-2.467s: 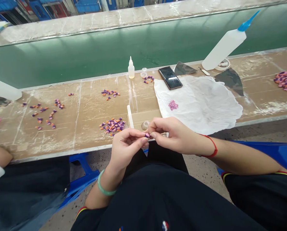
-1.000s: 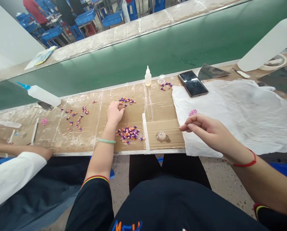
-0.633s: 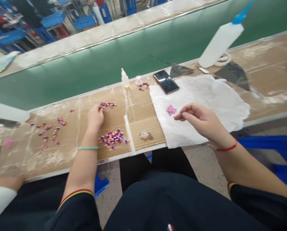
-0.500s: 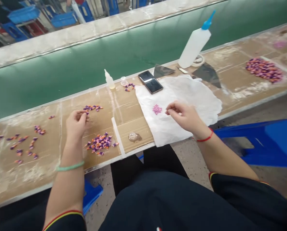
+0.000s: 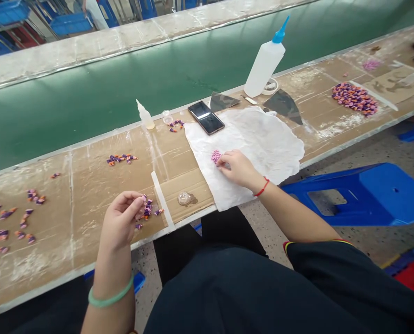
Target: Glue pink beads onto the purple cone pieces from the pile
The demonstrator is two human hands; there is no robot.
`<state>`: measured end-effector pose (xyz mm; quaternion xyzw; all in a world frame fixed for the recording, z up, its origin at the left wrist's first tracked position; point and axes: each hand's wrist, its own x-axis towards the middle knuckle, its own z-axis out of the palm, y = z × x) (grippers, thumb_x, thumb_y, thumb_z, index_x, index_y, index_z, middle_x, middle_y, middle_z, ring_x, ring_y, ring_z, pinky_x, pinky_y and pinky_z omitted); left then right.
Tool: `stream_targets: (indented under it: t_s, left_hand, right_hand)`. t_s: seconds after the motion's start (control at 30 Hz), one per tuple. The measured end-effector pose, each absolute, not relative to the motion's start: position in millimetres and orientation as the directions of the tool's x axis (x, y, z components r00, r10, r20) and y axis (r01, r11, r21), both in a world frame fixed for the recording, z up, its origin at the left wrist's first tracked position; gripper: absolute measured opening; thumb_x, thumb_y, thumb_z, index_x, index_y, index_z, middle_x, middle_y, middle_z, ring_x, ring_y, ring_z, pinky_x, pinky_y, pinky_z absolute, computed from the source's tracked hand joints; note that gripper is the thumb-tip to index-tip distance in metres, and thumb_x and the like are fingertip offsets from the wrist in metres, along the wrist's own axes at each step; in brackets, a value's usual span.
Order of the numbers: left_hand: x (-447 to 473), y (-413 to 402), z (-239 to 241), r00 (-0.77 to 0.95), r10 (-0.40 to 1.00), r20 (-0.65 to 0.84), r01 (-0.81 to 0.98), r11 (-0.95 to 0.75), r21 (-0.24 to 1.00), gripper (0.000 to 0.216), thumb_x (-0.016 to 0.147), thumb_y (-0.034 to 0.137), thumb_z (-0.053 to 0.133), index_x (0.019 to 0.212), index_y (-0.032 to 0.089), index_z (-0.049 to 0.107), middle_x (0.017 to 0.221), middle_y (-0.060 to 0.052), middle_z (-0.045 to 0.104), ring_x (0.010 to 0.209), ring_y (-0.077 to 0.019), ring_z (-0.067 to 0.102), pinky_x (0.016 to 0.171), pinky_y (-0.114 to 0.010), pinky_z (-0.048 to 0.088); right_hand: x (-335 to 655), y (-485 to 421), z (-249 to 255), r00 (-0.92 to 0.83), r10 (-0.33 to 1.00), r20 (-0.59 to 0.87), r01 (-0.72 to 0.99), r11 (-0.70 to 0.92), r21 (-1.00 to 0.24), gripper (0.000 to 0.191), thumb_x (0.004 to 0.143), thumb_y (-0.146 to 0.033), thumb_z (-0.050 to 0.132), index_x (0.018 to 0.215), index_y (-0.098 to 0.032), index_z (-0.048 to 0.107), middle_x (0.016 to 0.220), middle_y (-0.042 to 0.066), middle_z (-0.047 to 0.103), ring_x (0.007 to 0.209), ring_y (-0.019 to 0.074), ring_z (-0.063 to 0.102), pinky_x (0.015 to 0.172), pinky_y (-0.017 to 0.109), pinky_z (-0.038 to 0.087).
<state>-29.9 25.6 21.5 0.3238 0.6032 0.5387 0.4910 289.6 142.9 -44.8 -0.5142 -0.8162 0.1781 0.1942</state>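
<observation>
My left hand (image 5: 121,218) is closed in a pinch, with a small purple-and-pink piece (image 5: 144,198) at its fingertips. It is over a pile of small purple, pink and orange pieces (image 5: 147,211), partly hiding them. On a white cloth (image 5: 262,134), my right hand (image 5: 238,168) has thumb and forefinger drawn together at the edge of a small heap of pink beads (image 5: 215,156). Whatever may be between those fingertips is too small to make out. Left of the cloth sits a small clear round lid or dish (image 5: 184,198).
Behind the cloth lie a phone (image 5: 206,118), dark fabric pieces (image 5: 283,105), a tape roll (image 5: 270,86) and a large white bottle (image 5: 264,69). A small dropper bottle (image 5: 144,115) stands further left. More coloured pieces (image 5: 354,98) are heaped at right. Blue stool (image 5: 363,197) stands beside me.
My left hand has moved from beside the upper row of pieces down to the lower pile. My right hand has come left to the pink beads. The view has shifted slightly.
</observation>
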Motion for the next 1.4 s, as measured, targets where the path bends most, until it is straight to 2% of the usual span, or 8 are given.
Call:
stream_targets:
  t_s: [0.4,0.63,0.73,0.83,0.9,1.0,1.2,1.4]
  left_hand:
    - [-18,9,6,-0.233,0.944,-0.233,-0.241,0.176,0.955,0.034,0.059,0.04,0.093,0.07,0.018,0.07,0.052,0.004,0.053,0.046,-0.006,0.042,0.046,-0.019,0.036]
    - [-10,4,5,-0.266,0.94,-0.215,-0.259,0.146,0.955,0.033,0.057,0.038,0.093,0.068,0.017,0.071,0.061,0.0,0.063,0.047,-0.0064,0.044,0.044,-0.018,0.034]
    - [0,4,8,-0.252,0.95,-0.186,-0.193,0.139,0.971,0.028,0.063,0.039,0.09,0.067,0.018,0.072,0.061,-0.001,0.065,0.047,-0.0071,0.046,0.044,-0.019,0.036]
    - [19,9,16,-0.137,0.983,-0.12,-0.024,0.118,0.993,0.02,0.073,0.034,0.082,0.067,0.018,0.073,0.061,-0.002,0.067,0.052,-0.0104,0.053,0.051,-0.021,0.043]
    - [35,14,25,-0.032,0.996,-0.078,0.084,0.081,0.993,0.016,0.076,0.03,0.078,0.067,0.018,0.074,0.064,-0.004,0.07,0.058,-0.0139,0.06,0.057,-0.024,0.047]
    - [57,23,38,0.086,0.995,-0.046,0.146,0.033,0.989,0.014,0.078,0.028,0.074,0.069,0.017,0.074,0.066,-0.005,0.071,0.06,-0.0157,0.061,0.057,-0.025,0.048]
    - [69,24,46,0.138,0.99,-0.032,0.07,0.022,0.997,0.015,0.08,0.028,0.071,0.072,0.016,0.073,0.067,-0.003,0.071,0.062,-0.0149,0.061,0.06,-0.024,0.05]
    - [72,20,43,0.101,0.995,0.019,0.081,-0.027,0.996,0.015,0.078,0.026,0.068,0.07,0.015,0.071,0.062,-0.002,0.067,0.056,-0.0116,0.053,0.053,-0.022,0.044]
  right_hand:
    - [286,144,-44,-0.393,0.91,0.13,0.785,0.406,-0.468,0.013,0.082,-0.01,0.057,0.074,-0.018,0.063,0.083,0.01,0.071,0.082,0.0247,0.054,0.083,0.04,0.042]
    - [286,138,-44,-0.405,0.896,0.181,0.766,0.441,-0.468,0.017,0.085,-0.01,0.051,0.073,-0.02,0.055,0.081,0.013,0.064,0.084,0.0286,0.05,0.082,0.045,0.041]
    - [288,128,-33,-0.429,0.875,0.223,0.717,0.48,-0.505,0.016,0.089,-0.012,0.049,0.076,-0.022,0.051,0.08,0.011,0.062,0.085,0.0278,0.051,0.082,0.044,0.042]
    - [284,111,-9,-0.51,0.818,0.267,0.614,0.564,-0.553,0.015,0.092,-0.016,0.05,0.079,-0.023,0.049,0.08,0.006,0.06,0.083,0.0244,0.052,0.081,0.041,0.044]
    - [278,98,10,-0.595,0.729,0.339,0.486,0.662,-0.571,0.015,0.095,-0.017,0.05,0.082,-0.023,0.048,0.079,0.004,0.058,0.081,0.0223,0.051,0.079,0.039,0.043]
    - [267,83,36,-0.681,0.582,0.445,0.337,0.788,-0.515,0.017,0.096,-0.011,0.05,0.084,-0.023,0.046,0.08,0.003,0.057,0.08,0.0204,0.05,0.077,0.037,0.043]
    - [254,70,53,-0.719,0.472,0.509,0.309,0.874,-0.375,0.017,0.096,-0.006,0.047,0.086,-0.02,0.05,0.081,0.006,0.059,0.081,0.0209,0.047,0.072,0.036,0.046]
    - [252,65,57,-0.716,0.473,0.513,0.33,0.877,-0.349,0.018,0.095,-0.006,0.05,0.083,-0.019,0.049,0.078,0.006,0.058,0.078,0.0202,0.047,0.069,0.034,0.046]
